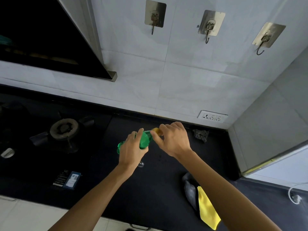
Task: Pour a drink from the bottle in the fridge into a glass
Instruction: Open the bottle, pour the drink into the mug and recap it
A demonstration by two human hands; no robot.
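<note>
Firstly, the fingers (pixel 164 129) of the right hand (pixel 174 141) are curled and pinch the round yellow cap (pixel 157 130) of a green transparent plastic bottle (pixel 146 139). The thumb presses on the near side of the cap and the other fingers close over its far side. The fingers (pixel 133 135) of the left hand (pixel 133 151) are wrapped around the body of the bottle, with the thumb on the right side near the shoulder. Both hands hold the bottle in the air above the black stone counter (pixel 150 189). It is tilted, with the neck towards the wall and the bottom towards the left.

Just under the left wrist, a small part of a clear glass (pixel 141 164) shows on the counter; most of it is hidden by the hand.

On the left there is a black gas stove with a round burner (pixel 64 129). A small dark box with a blue and white label (pixel 68 180) lies at its near edge. Behind the right hand, a dark metal scrubber (pixel 200 135) lies near the wall, under a white wall socket (pixel 212 117). At the near right, a yellow cloth (pixel 208 210) lies touching a grey cloth (pixel 190 189). Three metal hooks (pixel 210 26) are stuck on the white tiles above.
</note>
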